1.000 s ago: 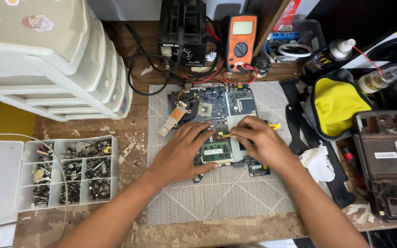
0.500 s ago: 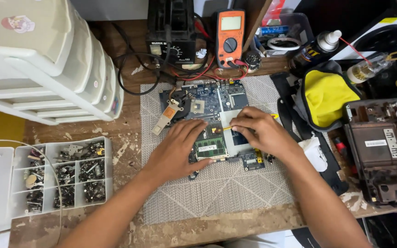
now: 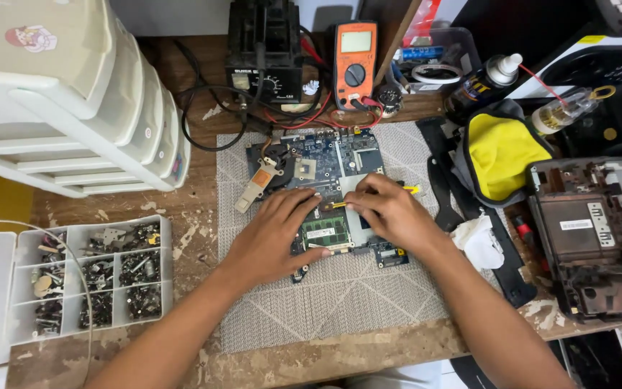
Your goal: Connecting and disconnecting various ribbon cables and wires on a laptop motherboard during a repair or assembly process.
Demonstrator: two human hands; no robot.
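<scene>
Right hand point(image 3: 396, 213): grip pinching a yellow tool point(image 3: 368, 198), tip over the circuit board point(image 3: 325, 169).
Left hand point(image 3: 273, 234): fingers spread flat, pressing the green memory module point(image 3: 323, 233) beneath.

Left hand point(image 3: 271, 234) flat on blue circuit board point(image 3: 325, 162), right hand point(image 3: 390, 212) gripping yellow tool point(image 3: 410, 189)

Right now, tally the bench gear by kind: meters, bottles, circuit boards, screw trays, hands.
Orange multimeter: 1
Bottles: 2, a dark bottle and a clear bottle
Blue circuit board: 1
Compartment screw tray: 1
Hands on the board: 2, left hand, right hand
Total: 7
</scene>
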